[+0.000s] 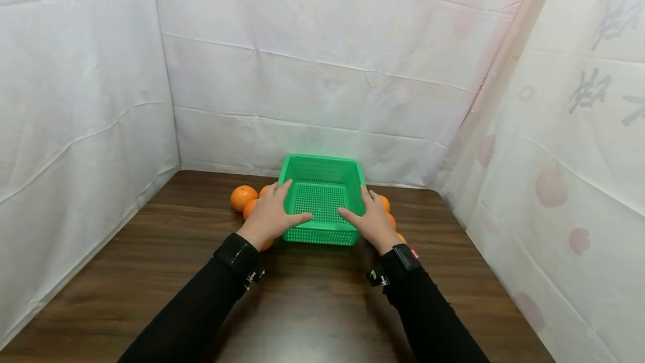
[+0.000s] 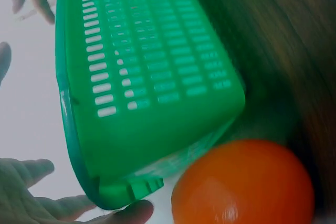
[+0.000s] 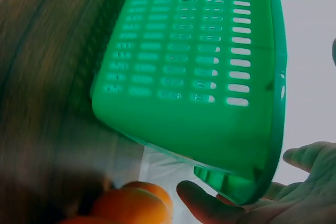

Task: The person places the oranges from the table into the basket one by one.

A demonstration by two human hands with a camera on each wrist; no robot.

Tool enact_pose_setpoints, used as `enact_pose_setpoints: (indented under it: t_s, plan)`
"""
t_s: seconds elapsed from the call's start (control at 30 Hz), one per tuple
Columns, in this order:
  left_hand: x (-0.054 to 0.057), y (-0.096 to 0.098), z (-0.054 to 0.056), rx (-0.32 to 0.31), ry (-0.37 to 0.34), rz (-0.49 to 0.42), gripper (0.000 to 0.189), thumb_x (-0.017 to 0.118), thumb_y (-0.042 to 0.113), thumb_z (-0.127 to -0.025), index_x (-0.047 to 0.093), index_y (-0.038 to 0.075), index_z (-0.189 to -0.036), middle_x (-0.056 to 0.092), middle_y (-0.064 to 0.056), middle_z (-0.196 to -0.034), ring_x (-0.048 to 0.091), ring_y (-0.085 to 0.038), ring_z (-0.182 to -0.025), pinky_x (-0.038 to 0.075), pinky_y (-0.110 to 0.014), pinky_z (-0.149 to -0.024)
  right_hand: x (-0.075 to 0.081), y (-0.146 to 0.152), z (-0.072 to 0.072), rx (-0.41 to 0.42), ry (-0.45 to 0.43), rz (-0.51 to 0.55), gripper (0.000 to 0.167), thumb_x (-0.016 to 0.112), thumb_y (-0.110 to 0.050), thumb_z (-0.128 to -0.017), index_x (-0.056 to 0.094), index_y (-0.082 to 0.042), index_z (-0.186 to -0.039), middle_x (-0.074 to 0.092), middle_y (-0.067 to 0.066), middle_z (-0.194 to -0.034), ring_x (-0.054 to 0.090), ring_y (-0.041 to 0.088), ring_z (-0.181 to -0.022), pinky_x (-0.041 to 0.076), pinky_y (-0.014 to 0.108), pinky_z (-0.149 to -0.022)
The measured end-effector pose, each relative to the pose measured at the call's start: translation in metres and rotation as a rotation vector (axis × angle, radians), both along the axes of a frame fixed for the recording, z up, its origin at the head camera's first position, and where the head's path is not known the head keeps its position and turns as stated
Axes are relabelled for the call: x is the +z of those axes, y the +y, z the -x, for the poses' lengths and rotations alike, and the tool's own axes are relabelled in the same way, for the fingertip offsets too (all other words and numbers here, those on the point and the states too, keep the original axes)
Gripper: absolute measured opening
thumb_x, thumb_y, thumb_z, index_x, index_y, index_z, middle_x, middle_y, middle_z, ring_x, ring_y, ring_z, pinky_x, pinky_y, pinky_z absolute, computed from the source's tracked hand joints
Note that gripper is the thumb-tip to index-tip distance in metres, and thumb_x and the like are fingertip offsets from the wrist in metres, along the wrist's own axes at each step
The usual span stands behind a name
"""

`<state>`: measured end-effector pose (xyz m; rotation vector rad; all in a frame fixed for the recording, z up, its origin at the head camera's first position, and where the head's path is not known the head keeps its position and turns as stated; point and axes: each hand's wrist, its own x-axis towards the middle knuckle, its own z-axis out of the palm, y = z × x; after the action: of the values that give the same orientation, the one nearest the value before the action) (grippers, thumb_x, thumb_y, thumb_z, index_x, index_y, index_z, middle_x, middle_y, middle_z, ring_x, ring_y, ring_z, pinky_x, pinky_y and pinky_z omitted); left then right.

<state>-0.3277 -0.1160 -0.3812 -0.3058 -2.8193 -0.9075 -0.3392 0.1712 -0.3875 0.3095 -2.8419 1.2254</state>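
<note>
A green plastic basket [image 1: 320, 236] with slotted walls and a mesh bottom stands on the table between my two hands, with nothing inside. My left hand [image 1: 272, 213] lies at its left rim, fingers stretched forward and thumb pointing in over the basket. On the opposite rim, my right hand [image 1: 374, 218] mirrors this, its thumb also reaching inward. In the left wrist view, fingertips [image 2: 137, 212] are right at the basket's rim corner. The right wrist view has spread fingers [image 3: 207, 203] around the other corner. Oranges [image 1: 244, 198] sit close outside the left wall, partly hidden by the hand.
More oranges [image 1: 386, 204] line the basket's right side, partly behind the right hand. The dark wooden table [image 1: 312, 301] meets a white cloth backdrop [image 1: 302, 83] just behind the basket. Cloth also hangs along the left and right sides.
</note>
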Motion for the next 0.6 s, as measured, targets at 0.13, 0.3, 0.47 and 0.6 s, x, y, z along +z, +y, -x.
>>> enact_pose_setpoints:
  t_s: [0.13, 0.3, 0.47, 0.6]
  plan:
    - [-0.003, 0.004, -0.004, 0.003, -0.059, 0.002, 0.131, 0.079, 0.076, -0.081, 0.006, 0.02, -0.174, 0.014, -0.027, -0.176, 0.038, -0.054, -0.151, 0.045, -0.069, -0.113, -0.007, -0.001, -0.001, 0.004, -0.049, 0.007, 0.118, 0.064, -0.079, -0.091, -0.001, -0.024, -0.173, -0.009, 0.016, -0.18, 0.016, 0.044, -0.165, 0.034, 0.061, -0.126]
    - [-0.001, 0.006, -0.009, 0.024, -0.1, 0.02, 0.146, 0.081, 0.078, -0.076, -0.008, 0.016, -0.172, 0.008, -0.028, -0.177, 0.04, -0.053, -0.151, 0.047, -0.067, -0.111, -0.005, -0.003, -0.002, 0.009, -0.119, -0.061, 0.122, 0.07, -0.071, -0.092, -0.007, -0.021, -0.172, -0.02, 0.018, -0.178, 0.022, 0.049, -0.162, 0.04, 0.06, -0.12]
    - [0.005, 0.007, -0.01, 0.042, -0.147, 0.029, 0.145, 0.079, 0.08, -0.076, -0.008, 0.014, -0.172, 0.006, -0.028, -0.177, 0.037, -0.057, -0.151, 0.046, -0.067, -0.112, 0.005, -0.001, -0.005, 0.039, -0.197, -0.131, 0.121, 0.072, -0.064, -0.095, -0.008, -0.015, -0.172, -0.019, 0.023, -0.177, 0.012, 0.05, -0.163, 0.036, 0.063, -0.122]
    - [0.007, 0.007, -0.012, 0.044, -0.191, 0.064, 0.142, 0.079, 0.078, -0.078, -0.002, 0.01, -0.172, 0.008, -0.031, -0.176, 0.035, -0.06, -0.15, 0.044, -0.07, -0.114, 0.007, 0.001, -0.007, 0.048, -0.237, -0.166, 0.126, 0.073, -0.068, -0.091, -0.006, -0.014, -0.172, -0.014, 0.024, -0.178, 0.01, 0.049, -0.164, 0.031, 0.063, -0.126]
